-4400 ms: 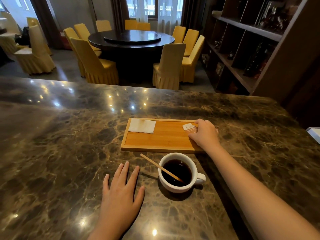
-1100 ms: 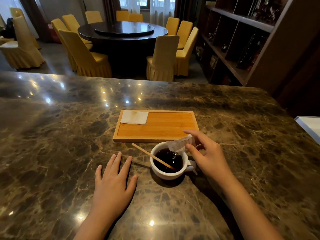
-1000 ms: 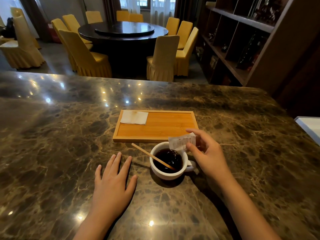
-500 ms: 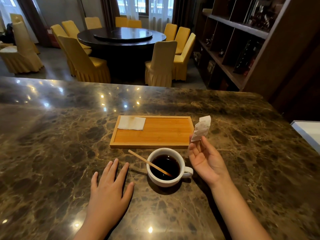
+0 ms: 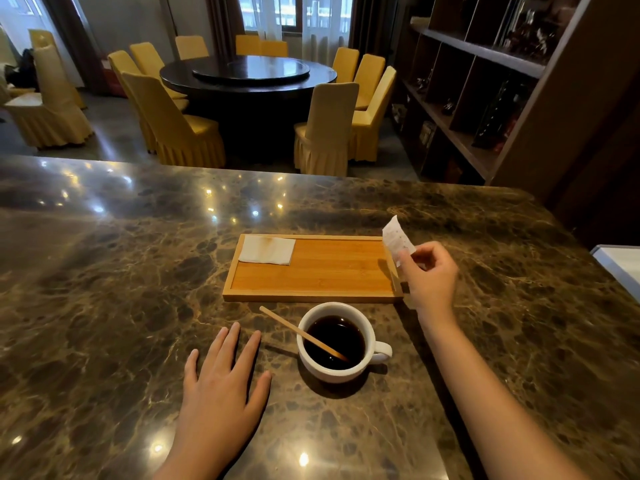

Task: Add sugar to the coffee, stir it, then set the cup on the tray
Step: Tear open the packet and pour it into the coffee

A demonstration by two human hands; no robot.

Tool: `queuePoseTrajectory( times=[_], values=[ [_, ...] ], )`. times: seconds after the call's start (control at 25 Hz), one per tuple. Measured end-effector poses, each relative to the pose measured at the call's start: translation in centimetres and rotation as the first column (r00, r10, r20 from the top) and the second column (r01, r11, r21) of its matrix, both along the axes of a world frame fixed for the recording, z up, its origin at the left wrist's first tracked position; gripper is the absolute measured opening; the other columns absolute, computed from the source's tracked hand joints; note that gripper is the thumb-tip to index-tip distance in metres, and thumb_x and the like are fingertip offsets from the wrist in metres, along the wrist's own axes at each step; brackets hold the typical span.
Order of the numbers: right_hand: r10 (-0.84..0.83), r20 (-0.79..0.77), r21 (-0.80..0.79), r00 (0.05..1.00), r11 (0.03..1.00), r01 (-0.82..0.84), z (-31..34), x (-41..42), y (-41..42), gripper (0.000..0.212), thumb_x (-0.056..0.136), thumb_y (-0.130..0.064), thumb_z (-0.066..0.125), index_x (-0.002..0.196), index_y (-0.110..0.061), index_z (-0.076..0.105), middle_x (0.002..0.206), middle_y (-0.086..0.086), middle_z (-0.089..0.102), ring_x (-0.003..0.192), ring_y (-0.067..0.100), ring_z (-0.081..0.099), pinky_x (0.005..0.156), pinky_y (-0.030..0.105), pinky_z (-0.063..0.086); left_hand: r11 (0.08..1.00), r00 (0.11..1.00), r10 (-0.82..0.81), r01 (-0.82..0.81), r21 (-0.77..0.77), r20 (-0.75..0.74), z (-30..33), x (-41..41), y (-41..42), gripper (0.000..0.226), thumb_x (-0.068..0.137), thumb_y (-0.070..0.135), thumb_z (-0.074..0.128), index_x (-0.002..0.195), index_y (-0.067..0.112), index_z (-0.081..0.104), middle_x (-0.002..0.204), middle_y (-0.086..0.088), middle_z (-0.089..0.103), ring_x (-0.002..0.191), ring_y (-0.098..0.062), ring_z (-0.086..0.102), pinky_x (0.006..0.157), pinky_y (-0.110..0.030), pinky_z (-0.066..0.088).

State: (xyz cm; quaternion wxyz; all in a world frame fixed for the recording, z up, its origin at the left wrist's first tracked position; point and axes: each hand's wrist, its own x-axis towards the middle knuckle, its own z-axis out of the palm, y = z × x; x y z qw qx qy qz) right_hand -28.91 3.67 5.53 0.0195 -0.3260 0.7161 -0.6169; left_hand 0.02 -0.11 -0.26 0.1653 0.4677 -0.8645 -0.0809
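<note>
A white cup (image 5: pixel 369 367) of dark coffee stands on the marble counter, handle to the right. A wooden stir stick (image 5: pixel 301 332) leans in it, its free end pointing up and left. Just behind the cup lies a wooden tray (image 5: pixel 329 271) with a folded white napkin (image 5: pixel 267 250) in its far left corner. My right hand (image 5: pixel 431 277) is at the tray's right end, pinching a white sugar packet (image 5: pixel 397 239) that sticks upward. My left hand (image 5: pixel 221 386) lies flat on the counter to the left of the cup, fingers spread, holding nothing.
The marble counter (image 5: pixel 104 289) runs wide to the left and right. A white object's corner (image 5: pixel 620 263) shows at the right edge. Beyond the counter are a round dark table (image 5: pixel 247 76) with yellow-covered chairs and a dark shelf unit (image 5: pixel 485 81) on the right.
My right hand took the sugar packet from the tray, tipped it over the cup, then lifted it away to the tray's right end. My left hand stayed flat.
</note>
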Motion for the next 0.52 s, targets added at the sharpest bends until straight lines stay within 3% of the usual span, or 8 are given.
queuePoseTrajectory(
  times=[0.08,0.16,0.32,0.44,0.52],
  values=[
    [-0.015,-0.293,0.102,0.956,0.994,0.047,-0.3,-0.5,-1.3,0.018,0.082,-0.012,0.067,0.069,-0.008,0.055,0.068,0.002,0.055,0.062,0.013,0.049,0.056,0.015,0.037,1.0,1.0,0.0,0.0,-0.007,0.006,0.0,0.0,-0.1,0.062,0.08,0.057,0.021,0.134,0.029,0.033,0.144,-0.005,0.028,0.131,-0.013,0.01,0.104,-0.052,0.009],
    [0.036,-0.434,0.207,0.9,0.976,0.061,-0.6,-0.7,-2.5,0.02,0.082,-0.008,0.066,0.067,-0.009,0.052,0.07,0.003,0.052,0.064,0.014,0.047,0.054,0.013,0.032,1.0,1.0,-0.002,0.002,-0.01,0.013,-0.1,0.0,-0.1,0.062,0.08,0.057,0.022,0.134,0.029,0.034,0.143,-0.005,0.029,0.13,-0.014,0.012,0.103,-0.053,0.011],
    [0.173,-0.525,0.42,0.834,0.904,0.077,-1.7,-0.5,-4.1,0.017,0.083,-0.005,0.06,0.073,-0.012,0.048,0.08,0.007,0.054,0.077,0.016,0.046,0.062,0.019,0.032,1.0,1.0,0.0,0.0,-0.005,0.023,-0.2,0.0,-0.2,0.062,0.079,0.057,0.022,0.133,0.029,0.034,0.143,-0.005,0.029,0.131,-0.016,0.014,0.103,-0.054,0.012],
    [0.215,-0.529,0.47,0.821,0.88,0.073,-2.1,-0.3,-4.6,0.007,0.085,-0.009,0.06,0.08,-0.007,0.056,0.089,0.011,0.06,0.087,0.023,0.053,0.073,0.024,0.036,1.0,0.999,-0.003,0.003,-0.016,0.032,-0.2,0.0,-0.2,0.06,0.08,0.056,0.025,0.132,0.029,0.036,0.142,-0.006,0.031,0.13,-0.016,0.016,0.102,-0.055,0.015],
    [0.237,-0.51,0.5,0.827,0.864,0.061,-2.0,-0.5,-4.8,0.012,0.086,-0.016,0.062,0.08,-0.007,0.057,0.089,0.011,0.061,0.087,0.023,0.055,0.073,0.025,0.037,1.0,0.999,-0.003,0.003,-0.018,0.033,-0.3,0.0,-0.2,0.059,0.08,0.055,0.026,0.132,0.028,0.037,0.141,-0.006,0.032,0.129,-0.016,0.017,0.102,-0.055,0.016]
  ],
)
